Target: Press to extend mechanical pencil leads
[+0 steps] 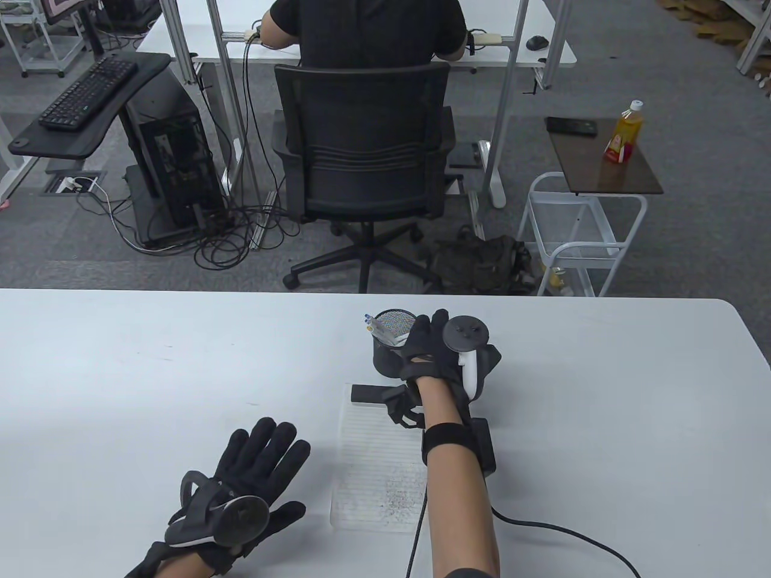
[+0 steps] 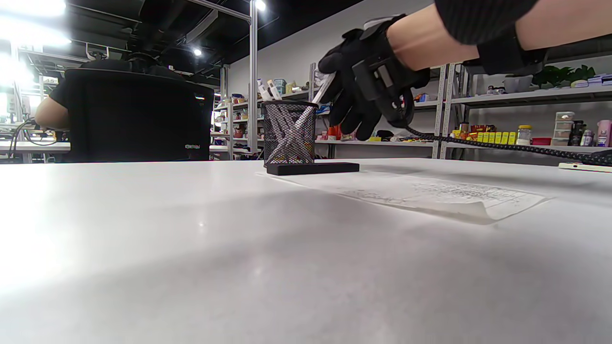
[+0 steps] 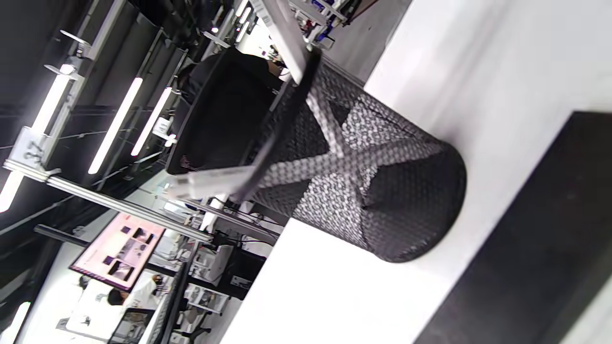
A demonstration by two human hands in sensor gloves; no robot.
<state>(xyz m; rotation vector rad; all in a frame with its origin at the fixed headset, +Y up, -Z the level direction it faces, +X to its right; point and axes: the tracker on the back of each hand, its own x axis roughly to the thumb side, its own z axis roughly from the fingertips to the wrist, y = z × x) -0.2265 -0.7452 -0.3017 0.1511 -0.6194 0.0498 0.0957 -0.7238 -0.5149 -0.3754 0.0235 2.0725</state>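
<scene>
Black wire mesh pen cup (image 1: 388,346) sits mid-table, and that's where the mechanical pencils (image 1: 378,328) are, a few white barrels leaning out of it at angles. The right hand (image 1: 430,352) is up at the cup's rim, fingers curled over toward the pencils. Honestly can't tell if it has actually pinched one yet; the glove hides the contact. The left hand (image 1: 241,481) lies flat on the white table (image 1: 120,373), fingers spread, holding nothing.

So I'd say we're at the "grab a pencil" step, no clicking yet. Next it needs a clean pinch on one barrel and a lift straight up so the others don't tip the cup.

Room-wise: a black bar (image 1: 376,394) and a scribbled paper sheet (image 1: 379,463) sit just in front of the cup. Plenty of bare table left of that, far from any edge.
</scene>
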